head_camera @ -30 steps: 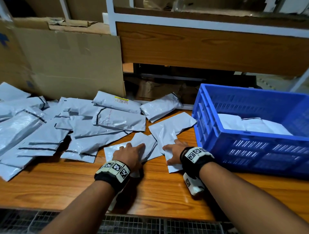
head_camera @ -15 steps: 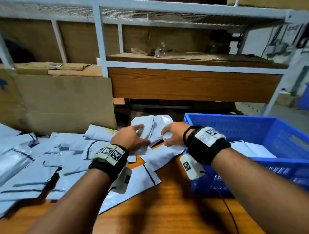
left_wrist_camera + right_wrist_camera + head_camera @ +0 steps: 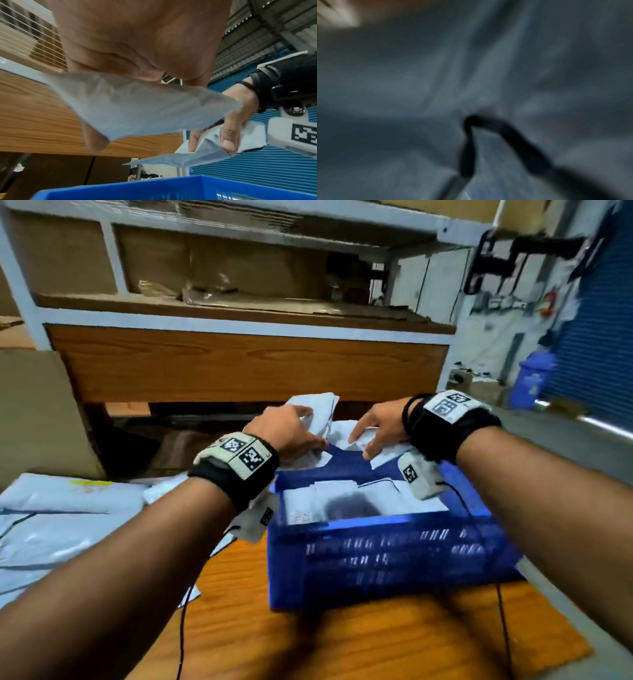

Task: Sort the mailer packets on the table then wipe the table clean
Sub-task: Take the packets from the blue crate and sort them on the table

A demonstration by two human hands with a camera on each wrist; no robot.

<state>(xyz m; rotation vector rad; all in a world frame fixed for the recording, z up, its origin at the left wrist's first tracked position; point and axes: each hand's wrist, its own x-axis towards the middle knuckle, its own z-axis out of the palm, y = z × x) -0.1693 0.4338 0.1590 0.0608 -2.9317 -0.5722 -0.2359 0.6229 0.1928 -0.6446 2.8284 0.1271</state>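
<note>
Both hands hang over the far side of the blue crate (image 3: 383, 556), each holding grey mailer packets. My left hand (image 3: 291, 429) grips a crumpled grey packet (image 3: 317, 409); in the left wrist view that packet (image 3: 145, 108) sags under the palm. My right hand (image 3: 376, 429) pinches another grey packet (image 3: 390, 455), and the left wrist view shows its fingers (image 3: 229, 136) curled round the packet (image 3: 205, 152). More packets (image 3: 342, 501) lie inside the crate. A pile of packets (image 3: 65, 518) lies on the table at the left. The right wrist view is a blurred grey packet surface (image 3: 419, 94).
The wooden table (image 3: 342, 645) shows bare wood in front of the crate. A white-framed shelf unit with a wooden panel (image 3: 246, 364) stands behind. A cardboard box (image 3: 37, 412) sits at the back left. Thin black cables (image 3: 501, 621) hang from the wrists.
Both hands lifted packets off the table and carried them right, to above the blue crate. The head view has swung right and upward.
</note>
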